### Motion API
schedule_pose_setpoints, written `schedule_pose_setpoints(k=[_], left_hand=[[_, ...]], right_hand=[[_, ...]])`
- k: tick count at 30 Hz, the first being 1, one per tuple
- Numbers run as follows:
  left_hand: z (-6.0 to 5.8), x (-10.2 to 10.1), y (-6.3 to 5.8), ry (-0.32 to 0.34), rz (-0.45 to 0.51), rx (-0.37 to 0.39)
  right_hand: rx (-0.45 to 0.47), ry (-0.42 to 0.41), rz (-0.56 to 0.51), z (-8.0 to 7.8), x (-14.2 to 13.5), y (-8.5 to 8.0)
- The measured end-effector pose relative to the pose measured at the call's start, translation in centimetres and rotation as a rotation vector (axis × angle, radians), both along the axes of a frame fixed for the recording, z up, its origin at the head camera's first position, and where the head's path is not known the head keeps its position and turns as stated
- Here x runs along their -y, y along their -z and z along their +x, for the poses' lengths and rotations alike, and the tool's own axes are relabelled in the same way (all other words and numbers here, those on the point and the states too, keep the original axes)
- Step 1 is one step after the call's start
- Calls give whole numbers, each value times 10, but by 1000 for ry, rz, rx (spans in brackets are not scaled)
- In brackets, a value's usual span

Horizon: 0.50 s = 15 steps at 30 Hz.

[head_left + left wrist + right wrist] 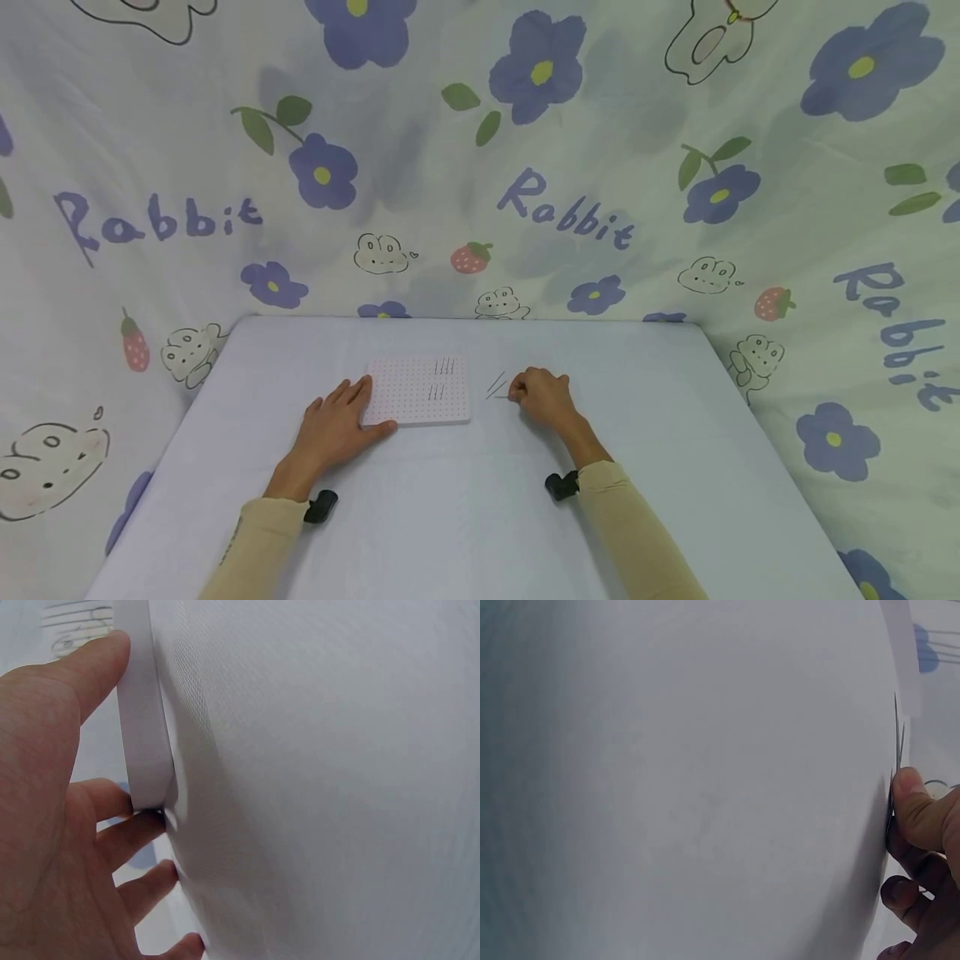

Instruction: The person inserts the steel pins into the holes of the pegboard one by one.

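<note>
A white pegboard [401, 396] with a grid of small holes lies flat on the table. Thin dark needles [445, 366] stand in two short rows on its right half. My left hand [333, 429] rests at the board's near left corner, fingers spread; its thumb [105, 664] lies along the front side and the index finger touches the left side. To the right of the board, my right hand [546, 398] pinches a needle [502, 397] between thumb and index finger, low at the tabletop. Loose needles [496, 383] lie just left of those fingertips.
The table [450, 517] is covered in white cloth. Behind it and at both sides hangs a curtain [420, 167] printed with flowers, rabbits and lettering. A small black camera sits on each wrist, the right one [561, 486] close above the cloth.
</note>
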State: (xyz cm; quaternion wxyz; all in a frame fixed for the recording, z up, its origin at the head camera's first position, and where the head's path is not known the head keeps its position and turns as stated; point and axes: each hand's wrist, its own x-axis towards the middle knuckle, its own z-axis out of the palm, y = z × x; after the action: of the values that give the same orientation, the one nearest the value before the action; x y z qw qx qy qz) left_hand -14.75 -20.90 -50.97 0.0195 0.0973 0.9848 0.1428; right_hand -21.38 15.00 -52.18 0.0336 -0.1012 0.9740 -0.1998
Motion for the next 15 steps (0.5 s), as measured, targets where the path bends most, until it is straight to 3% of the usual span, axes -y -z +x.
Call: schedule_pose_setpoints(k=[15], left_hand=[[-1, 1, 2, 3, -7, -6]], right_hand=[[14, -15, -41, -2, -3, 1]])
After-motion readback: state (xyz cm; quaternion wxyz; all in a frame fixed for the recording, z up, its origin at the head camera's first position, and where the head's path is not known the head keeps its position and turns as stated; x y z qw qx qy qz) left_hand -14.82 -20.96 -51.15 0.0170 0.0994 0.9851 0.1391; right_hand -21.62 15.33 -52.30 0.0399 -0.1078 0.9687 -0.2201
